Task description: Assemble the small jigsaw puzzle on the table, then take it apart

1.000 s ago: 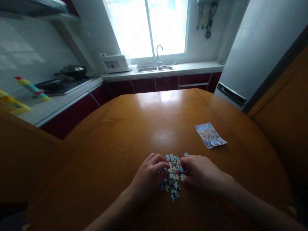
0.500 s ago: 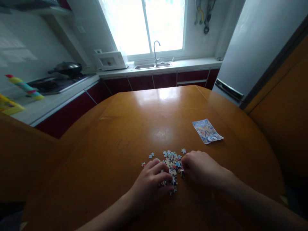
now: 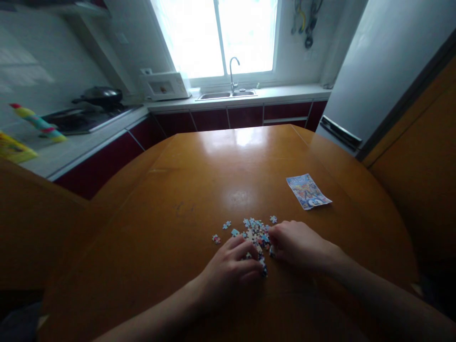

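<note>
A loose heap of small jigsaw puzzle pieces (image 3: 254, 232) lies on the wooden table (image 3: 199, 190), near its front edge. My left hand (image 3: 235, 262) rests over the heap's lower left side, its fingers bent but apart, with pieces showing between and beyond them. On the right edge of the heap my right hand (image 3: 295, 241) is curled with the knuckles up. Its fingertips are hidden, and whatever they pinch cannot be made out. A few single pieces (image 3: 227, 224) lie just outside the heap, up and to the left.
A printed picture sheet (image 3: 308, 192) lies on the table to the right, beyond my right hand. Farther off are a sink (image 3: 215, 95), a microwave (image 3: 166, 86), a stove with a lidded pan (image 3: 102, 95), a bottle (image 3: 39, 124) and a fridge (image 3: 359, 71).
My left hand has shifted slightly right and down across the heap, uncovering a light blue piece at its upper left. The right hand stays nearly in place. The whole view has tilted slightly.
</note>
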